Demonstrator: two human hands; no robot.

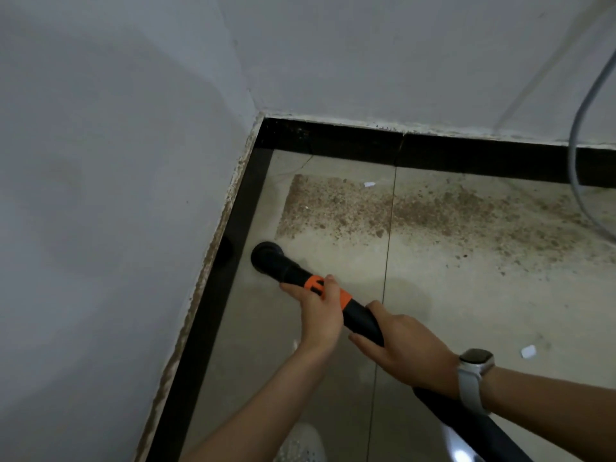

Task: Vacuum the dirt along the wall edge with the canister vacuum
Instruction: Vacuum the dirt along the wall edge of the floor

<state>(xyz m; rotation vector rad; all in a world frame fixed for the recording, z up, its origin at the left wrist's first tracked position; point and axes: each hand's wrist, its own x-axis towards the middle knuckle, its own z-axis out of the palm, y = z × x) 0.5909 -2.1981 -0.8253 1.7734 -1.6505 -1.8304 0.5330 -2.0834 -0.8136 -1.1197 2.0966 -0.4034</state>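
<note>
A black vacuum tube with an orange collar [346, 296] slants down to the tiled floor. Its round black nozzle [268, 256] sits beside the black skirting [243, 208] of the left wall. My left hand [321, 311] grips the tube at the orange collar. My right hand [403, 348], with a watch on its wrist, grips the tube a little further back. A band of brown dirt [383, 208] lies on the tiles along the far wall, to the right of the nozzle. The tiles around the nozzle look clean. The canister is out of view.
Two grey walls meet in a corner [263, 118] with black skirting along both. A grey cable [576, 155] hangs down at the right over the dirt. Small white scraps [528, 351] lie on the floor. A white shoe [301, 445] shows at the bottom edge.
</note>
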